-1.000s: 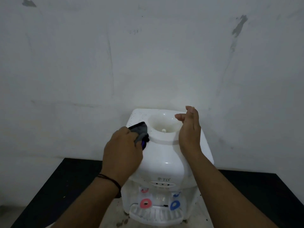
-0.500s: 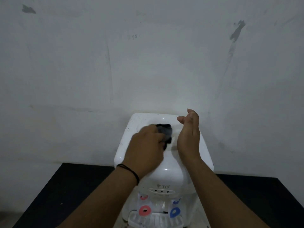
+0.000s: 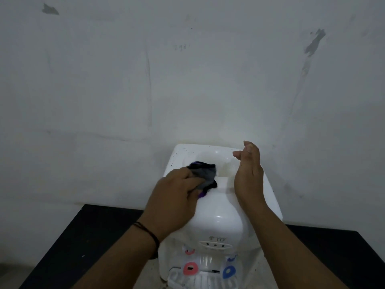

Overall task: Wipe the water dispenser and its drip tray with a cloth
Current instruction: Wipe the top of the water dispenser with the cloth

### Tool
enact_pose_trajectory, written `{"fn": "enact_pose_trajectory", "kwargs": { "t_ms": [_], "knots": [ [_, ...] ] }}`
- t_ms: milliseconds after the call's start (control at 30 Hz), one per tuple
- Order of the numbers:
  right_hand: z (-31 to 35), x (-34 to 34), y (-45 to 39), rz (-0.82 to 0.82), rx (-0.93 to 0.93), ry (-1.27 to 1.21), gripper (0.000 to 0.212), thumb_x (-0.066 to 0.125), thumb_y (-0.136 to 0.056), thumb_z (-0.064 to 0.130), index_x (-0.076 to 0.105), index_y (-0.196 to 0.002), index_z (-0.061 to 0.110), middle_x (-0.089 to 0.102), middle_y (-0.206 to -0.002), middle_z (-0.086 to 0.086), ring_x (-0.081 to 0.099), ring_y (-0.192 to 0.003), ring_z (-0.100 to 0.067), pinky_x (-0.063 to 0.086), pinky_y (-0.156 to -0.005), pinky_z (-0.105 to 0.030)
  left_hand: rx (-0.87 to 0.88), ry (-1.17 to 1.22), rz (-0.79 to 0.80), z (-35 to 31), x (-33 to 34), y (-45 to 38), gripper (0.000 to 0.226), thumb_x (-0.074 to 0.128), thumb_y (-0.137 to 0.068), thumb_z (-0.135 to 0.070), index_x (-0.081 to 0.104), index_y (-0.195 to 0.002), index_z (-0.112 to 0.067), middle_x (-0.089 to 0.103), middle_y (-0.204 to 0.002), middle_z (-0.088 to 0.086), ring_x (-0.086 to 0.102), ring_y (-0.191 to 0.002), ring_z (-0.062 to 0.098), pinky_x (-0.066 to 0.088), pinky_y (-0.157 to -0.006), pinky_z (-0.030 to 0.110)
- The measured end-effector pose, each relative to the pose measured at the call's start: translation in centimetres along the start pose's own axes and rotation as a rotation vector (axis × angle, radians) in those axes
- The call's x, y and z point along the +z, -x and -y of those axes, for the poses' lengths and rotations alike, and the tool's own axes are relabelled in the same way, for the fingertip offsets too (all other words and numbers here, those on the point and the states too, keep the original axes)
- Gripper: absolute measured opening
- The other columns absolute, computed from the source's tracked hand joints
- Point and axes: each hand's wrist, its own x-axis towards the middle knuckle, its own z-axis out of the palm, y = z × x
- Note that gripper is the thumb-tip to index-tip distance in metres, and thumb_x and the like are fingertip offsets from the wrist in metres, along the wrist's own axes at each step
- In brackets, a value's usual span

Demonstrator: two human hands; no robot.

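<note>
The water dispenser, white with red and blue tap levers low on its front, stands on a black table against a marked white wall. Its white drip tray juts out at the bottom edge of the view, below the levers. The left hand, a dark band at its wrist, grips a bunched dark grey cloth and presses it onto the left rim of the round bottle well on the dispenser's top. The right hand rests edge-on at the right side of the top, fingers straight and together, thumb out, holding nothing
</note>
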Motion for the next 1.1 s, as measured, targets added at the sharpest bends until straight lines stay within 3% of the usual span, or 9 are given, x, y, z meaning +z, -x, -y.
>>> {"fn": "enact_pose_trajectory", "kwargs": {
  "t_ms": [133,233,333,433,600,700,867,1000,1100],
  "knots": [
    [-0.2,0.3,0.0,-0.018,-0.010,0.024,0.026,0.023,-0.088,0.044,0.046,-0.100,0.041,0.060,-0.109,0.002,0.051,-0.105,-0.007,0.030,-0.083,-0.010,-0.150,-0.023,-0.053,4.2,-1.8,-0.2,0.029,0.048,-0.082,-0.026,0.071,-0.096,-0.015,0.056,-0.083,-0.006,0.048,-0.078,0.009,0.037,-0.071,0.022],
    [0.0,0.3,0.2,-0.022,-0.005,0.045,0.023,0.022,-0.085,0.047,0.046,-0.087,0.050,0.057,-0.123,-0.001,0.047,-0.118,-0.013,0.030,-0.095,-0.021,-0.017,0.076,0.045,3.3,-2.0,1.1,0.028,0.046,-0.085,-0.030,0.068,-0.096,-0.018,0.057,-0.086,-0.007,0.048,-0.081,0.005,0.036,-0.072,0.019],
    [0.3,0.7,0.6,-0.012,-0.039,0.086,0.033,0.021,-0.085,0.048,0.048,-0.103,0.046,0.057,-0.123,-0.001,0.048,-0.114,-0.011,0.031,-0.103,-0.028,0.060,0.097,0.089,3.7,-2.2,1.8,0.032,0.041,-0.086,-0.032,0.068,-0.098,-0.020,0.058,-0.089,-0.005,0.048,-0.085,0.008,0.039,-0.075,0.019],
    [0.2,1.0,1.0,-0.003,-0.093,0.169,0.058,0.019,-0.086,0.053,0.046,-0.128,0.024,0.056,-0.124,-0.002,0.049,-0.113,-0.010,0.033,-0.104,-0.028,-0.041,0.073,0.020,5.4,-2.4,0.2,0.032,0.044,-0.088,-0.030,0.071,-0.098,-0.015,0.058,-0.089,0.001,0.050,-0.087,0.015,0.042,-0.079,0.028],
    [0.3,1.2,1.1,-0.037,-0.168,0.291,0.059,0.020,-0.089,0.054,0.045,-0.132,0.021,0.054,-0.129,-0.003,0.045,-0.122,-0.017,0.033,-0.108,-0.041,0.089,0.157,0.120,5.4,-2.1,0.7,0.022,0.052,-0.086,-0.021,0.070,-0.099,-0.020,0.055,-0.089,-0.008,0.046,-0.087,0.004,0.034,-0.080,0.008],
    [0.2,1.5,1.3,-0.083,-0.245,0.405,0.058,0.020,-0.089,0.056,0.047,-0.129,0.023,0.059,-0.120,-0.002,0.050,-0.115,-0.023,0.038,-0.101,-0.048,0.027,0.161,0.069,6.7,-2.0,0.1,0.026,0.050,-0.086,-0.025,0.071,-0.099,-0.020,0.051,-0.086,-0.009,0.045,-0.086,0.006,0.031,-0.075,0.008],
    [1.1,3.2,0.8,-0.107,-0.290,0.481,0.051,0.027,-0.092,0.046,0.049,-0.128,0.017,0.055,-0.104,0.011,0.053,-0.109,-0.022,0.039,-0.099,-0.046,-0.021,0.208,0.040,7.8,-2.2,-0.8,0.022,0.052,-0.087,-0.023,0.072,-0.095,-0.019,0.049,-0.080,-0.008,0.047,-0.077,0.007,0.032,-0.067,0.009],
    [0.5,4.9,0.8,-0.084,-0.244,0.520,0.054,0.025,-0.091,0.044,0.048,-0.130,0.015,0.062,-0.115,-0.003,0.052,-0.113,-0.024,0.037,-0.101,-0.042,0.103,0.243,0.100,6.7,-1.9,1.1,0.025,0.049,-0.086,-0.027,0.070,-0.098,-0.022,0.054,-0.087,-0.008,0.047,-0.086,0.003,0.035,-0.078,0.009],
    [0.3,5.1,0.7,-0.060,-0.251,0.570,0.054,0.025,-0.091,0.044,0.050,-0.128,0.014,0.064,-0.113,-0.005,0.053,-0.111,-0.026,0.037,-0.097,-0.040,0.007,0.214,0.042,7.9,-1.9,-0.4,0.026,0.050,-0.084,-0.024,0.072,-0.098,-0.021,0.050,-0.084,-0.008,0.047,-0.084,0.008,0.033,-0.073,0.011]
  ]
}}
